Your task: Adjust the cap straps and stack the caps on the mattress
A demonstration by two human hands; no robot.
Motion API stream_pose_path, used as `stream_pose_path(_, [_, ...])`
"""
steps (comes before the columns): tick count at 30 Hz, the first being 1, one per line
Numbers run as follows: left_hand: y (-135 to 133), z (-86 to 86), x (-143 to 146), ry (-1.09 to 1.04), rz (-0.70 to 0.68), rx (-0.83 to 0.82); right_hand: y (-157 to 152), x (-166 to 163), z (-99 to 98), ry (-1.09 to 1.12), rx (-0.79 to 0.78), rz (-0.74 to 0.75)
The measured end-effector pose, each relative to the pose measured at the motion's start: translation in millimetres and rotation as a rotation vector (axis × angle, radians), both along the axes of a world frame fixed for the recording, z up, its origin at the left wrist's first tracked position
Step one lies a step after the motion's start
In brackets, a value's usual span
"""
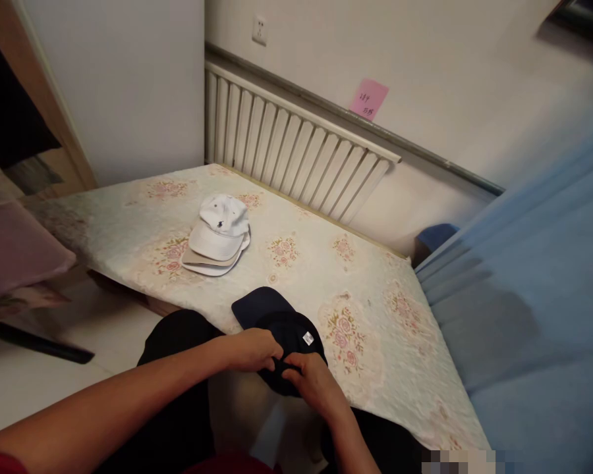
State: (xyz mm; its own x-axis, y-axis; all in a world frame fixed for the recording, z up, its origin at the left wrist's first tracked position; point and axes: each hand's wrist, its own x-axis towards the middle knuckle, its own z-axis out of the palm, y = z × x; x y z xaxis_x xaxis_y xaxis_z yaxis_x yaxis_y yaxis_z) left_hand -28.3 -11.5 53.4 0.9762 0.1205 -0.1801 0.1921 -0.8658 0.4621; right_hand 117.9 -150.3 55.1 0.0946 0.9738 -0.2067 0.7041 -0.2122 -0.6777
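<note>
A dark navy baseball cap (264, 307) lies at the near edge of the table, its inside turned up and its brim pointing to the upper left. A small white label shows inside it. My left hand (257, 349) is closed on the cap's near rim. Close beside it, my right hand (312, 380) pinches the same rim, thumb and fingers almost meeting the left hand. What exactly lies between the fingertips is hidden. Farther back on the left sits a stack of caps (220, 234), a white one with a small dark logo on top and a beige brim below.
A floral cloth covers the table (306, 283). Behind it stand a white radiator (296, 141) and a wall with a pink note (369, 99). A blue curtain (534, 296) hangs along the right side. Pink fabric (20, 247) is at the left.
</note>
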Motion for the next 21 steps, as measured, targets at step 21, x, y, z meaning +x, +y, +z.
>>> stream_pose_path(21, [-4, 5.4, 0, 0.031, 0.026, 0.039, 2, -8, 0.0, -0.059, 0.032, 0.015])
